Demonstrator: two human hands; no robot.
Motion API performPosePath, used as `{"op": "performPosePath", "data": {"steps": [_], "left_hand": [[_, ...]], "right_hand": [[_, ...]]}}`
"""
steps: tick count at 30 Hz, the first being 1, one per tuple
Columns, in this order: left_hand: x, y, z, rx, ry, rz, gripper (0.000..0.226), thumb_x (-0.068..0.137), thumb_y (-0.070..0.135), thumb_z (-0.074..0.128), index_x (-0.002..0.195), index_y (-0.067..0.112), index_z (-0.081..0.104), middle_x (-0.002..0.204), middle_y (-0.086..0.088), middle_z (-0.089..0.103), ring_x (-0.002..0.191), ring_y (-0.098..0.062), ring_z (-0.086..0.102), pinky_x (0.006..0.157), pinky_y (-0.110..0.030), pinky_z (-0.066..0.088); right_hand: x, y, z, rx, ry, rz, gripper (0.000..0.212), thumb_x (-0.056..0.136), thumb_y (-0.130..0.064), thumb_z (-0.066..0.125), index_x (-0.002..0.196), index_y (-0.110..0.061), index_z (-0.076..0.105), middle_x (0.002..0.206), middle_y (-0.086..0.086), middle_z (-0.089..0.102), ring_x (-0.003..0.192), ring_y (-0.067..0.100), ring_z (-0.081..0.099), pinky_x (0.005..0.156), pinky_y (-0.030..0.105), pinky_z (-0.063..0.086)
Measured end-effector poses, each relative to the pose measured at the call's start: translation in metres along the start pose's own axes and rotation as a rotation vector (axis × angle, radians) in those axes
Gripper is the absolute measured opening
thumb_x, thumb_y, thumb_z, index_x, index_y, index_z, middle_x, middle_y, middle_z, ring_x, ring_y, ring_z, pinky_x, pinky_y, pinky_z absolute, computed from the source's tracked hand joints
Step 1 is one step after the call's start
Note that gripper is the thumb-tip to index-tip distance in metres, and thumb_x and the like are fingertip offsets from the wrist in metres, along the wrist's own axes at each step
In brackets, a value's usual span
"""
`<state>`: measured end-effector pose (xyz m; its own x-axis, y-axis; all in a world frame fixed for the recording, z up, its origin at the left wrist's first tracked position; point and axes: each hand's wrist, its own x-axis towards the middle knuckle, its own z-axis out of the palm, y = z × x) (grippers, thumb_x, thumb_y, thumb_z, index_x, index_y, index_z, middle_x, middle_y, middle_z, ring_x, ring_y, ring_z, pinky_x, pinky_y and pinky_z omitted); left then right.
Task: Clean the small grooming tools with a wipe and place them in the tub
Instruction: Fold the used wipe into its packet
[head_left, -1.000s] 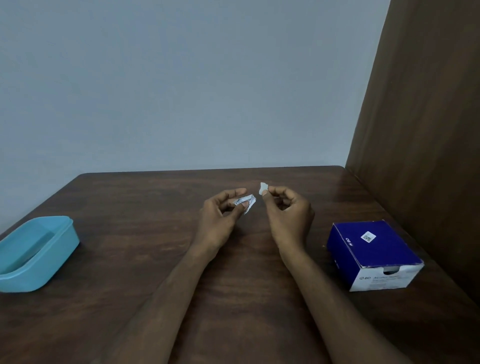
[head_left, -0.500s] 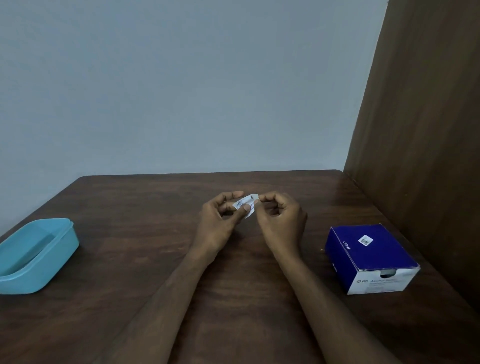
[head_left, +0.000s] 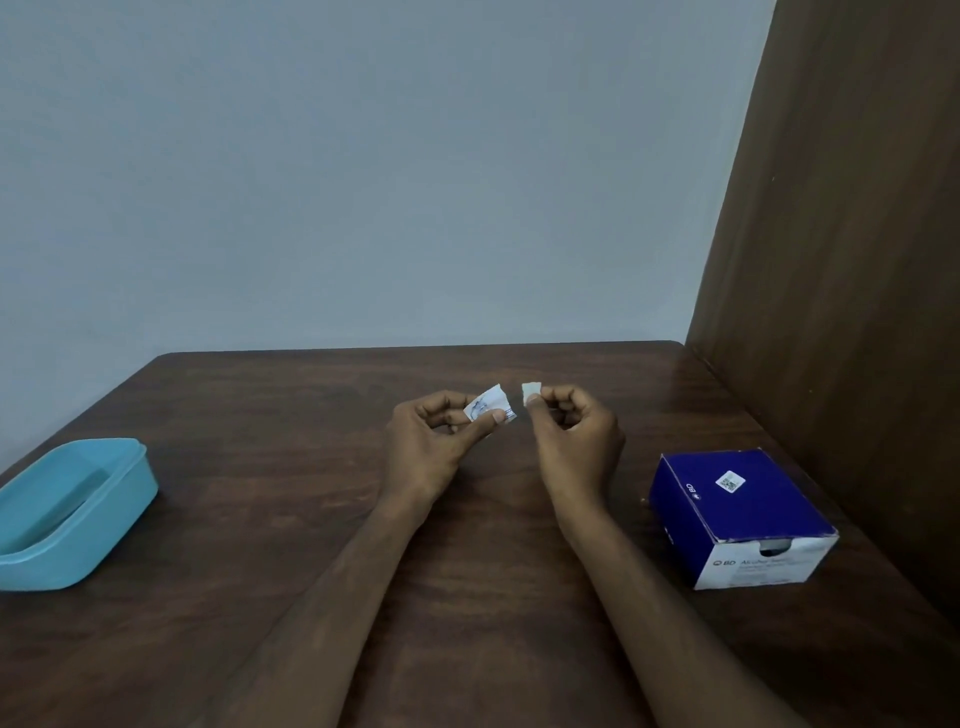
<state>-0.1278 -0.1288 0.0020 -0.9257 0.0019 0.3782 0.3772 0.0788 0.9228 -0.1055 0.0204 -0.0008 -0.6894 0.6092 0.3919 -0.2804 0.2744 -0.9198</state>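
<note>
Counter (head_left: 291, 519): dark brown wood-grain top, filling the lower half of the frame, set against a pale grey-blue wall and a brown wooden side panel at right.

Left hand (head_left: 431, 447): centre of frame, raised just above the counter, thumb and fingers pinching a small torn white sachet with blue print (head_left: 491, 404).

Right hand (head_left: 571, 441): just right of centre, fingers curled, thumb and forefinger pinching a small white folded wipe pad (head_left: 531, 391). The two hands are held apart by a narrow gap; pad and sachet do not touch.

Light blue rounded plastic tub (head_left: 119, 499): lower left edge of frame, standing open on the counter, well apart from both hands; partly cut off by the frame edge.

Dark blue cardboard box with white front face and small white label on top (head_left: 737, 514): lower right, resting on the counter near the side panel; front print too small to read fully.
</note>
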Motion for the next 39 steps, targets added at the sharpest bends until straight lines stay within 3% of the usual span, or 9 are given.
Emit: {"op": "performPosePath", "data": {"steps": [3, 11, 18, 20, 24, 29, 33, 36, 39], "left_hand": [[0.001, 0.0, -0.001, 0.014, -0.009, 0.003, 0.016, 0.077, 0.029, 0.097, 0.078, 0.024, 0.081, 0.069, 0.009, 0.074, 0.073, -0.006, 0.072, 0.075, -0.029, 0.058], [-0.001, 0.003, -0.002, 0.078, -0.015, -0.001, 0.022, 0.073, 0.036, 0.098, 0.081, 0.022, 0.083, 0.074, 0.004, 0.079, 0.071, -0.008, 0.075, 0.071, -0.028, 0.058], [-0.003, 0.007, -0.001, 0.115, 0.012, 0.015, 0.023, 0.072, 0.031, 0.099, 0.078, 0.018, 0.082, 0.071, 0.005, 0.078, 0.063, -0.001, 0.069, 0.061, -0.014, 0.05], [-0.002, 0.007, -0.001, 0.124, 0.021, 0.022, 0.023, 0.071, 0.032, 0.099, 0.077, 0.019, 0.081, 0.071, 0.002, 0.078, 0.063, -0.008, 0.069, 0.058, -0.02, 0.053], [-0.002, 0.005, -0.002, 0.162, 0.041, 0.023, 0.028, 0.068, 0.041, 0.098, 0.076, 0.021, 0.081, 0.073, 0.003, 0.078, 0.071, -0.024, 0.077, 0.067, -0.035, 0.061], [-0.002, 0.005, -0.004, 0.197, 0.047, 0.033, 0.022, 0.072, 0.037, 0.097, 0.077, 0.023, 0.081, 0.073, 0.008, 0.078, 0.065, -0.005, 0.073, 0.059, -0.019, 0.055], [-0.002, 0.005, -0.003, 0.207, 0.038, 0.014, 0.021, 0.073, 0.032, 0.098, 0.075, 0.023, 0.079, 0.069, 0.01, 0.076, 0.061, 0.0, 0.069, 0.057, -0.02, 0.054], [-0.002, 0.003, -0.004, 0.197, 0.01, 0.006, 0.02, 0.074, 0.031, 0.098, 0.077, 0.024, 0.079, 0.071, 0.009, 0.077, 0.068, -0.005, 0.074, 0.065, -0.029, 0.063], [-0.002, 0.003, -0.004, 0.129, -0.052, -0.002, 0.019, 0.08, 0.031, 0.094, 0.093, 0.022, 0.084, 0.084, 0.003, 0.082, 0.085, -0.014, 0.08, 0.077, -0.042, 0.068]], "right_hand": [[-0.001, -0.001, 0.001, -0.002, -0.01, -0.003, 0.007, 0.088, -0.021, 0.082, 0.084, -0.022, 0.078, 0.073, -0.013, 0.073, 0.074, 0.0, 0.069, 0.07, 0.03, 0.059], [-0.002, -0.003, 0.0, 0.04, -0.055, -0.018, 0.006, 0.086, -0.018, 0.083, 0.083, -0.022, 0.079, 0.073, -0.012, 0.075, 0.072, 0.004, 0.072, 0.069, 0.031, 0.06], [-0.005, -0.003, -0.003, 0.028, -0.142, -0.079, 0.01, 0.084, -0.01, 0.081, 0.086, -0.02, 0.081, 0.08, -0.01, 0.077, 0.076, 0.003, 0.072, 0.065, 0.018, 0.056], [-0.005, -0.002, -0.003, 0.015, -0.151, -0.091, 0.011, 0.081, -0.011, 0.083, 0.082, -0.021, 0.081, 0.079, -0.01, 0.077, 0.075, 0.004, 0.072, 0.064, 0.02, 0.056], [-0.004, 0.0, -0.002, -0.001, -0.177, -0.118, 0.012, 0.08, -0.01, 0.085, 0.079, -0.021, 0.08, 0.08, -0.011, 0.076, 0.075, 0.004, 0.072, 0.066, 0.019, 0.056], [-0.003, 0.002, 0.0, -0.024, -0.261, -0.051, 0.01, 0.083, -0.017, 0.086, 0.085, -0.022, 0.078, 0.082, -0.01, 0.077, 0.076, 0.002, 0.072, 0.063, 0.017, 0.056], [0.0, 0.006, 0.003, -0.02, -0.294, 0.001, 0.009, 0.082, -0.022, 0.086, 0.083, -0.023, 0.077, 0.079, -0.009, 0.076, 0.076, 0.002, 0.071, 0.064, 0.017, 0.052], [0.002, 0.007, 0.003, -0.011, -0.391, 0.073, 0.009, 0.084, -0.029, 0.083, 0.086, -0.023, 0.077, 0.087, -0.009, 0.078, 0.084, 0.002, 0.07, 0.072, 0.024, 0.055], [0.004, 0.007, 0.0, 0.013, -0.412, 0.087, 0.008, 0.089, -0.032, 0.079, 0.091, -0.024, 0.078, 0.093, -0.013, 0.079, 0.092, 0.001, 0.069, 0.075, 0.022, 0.053]]}}
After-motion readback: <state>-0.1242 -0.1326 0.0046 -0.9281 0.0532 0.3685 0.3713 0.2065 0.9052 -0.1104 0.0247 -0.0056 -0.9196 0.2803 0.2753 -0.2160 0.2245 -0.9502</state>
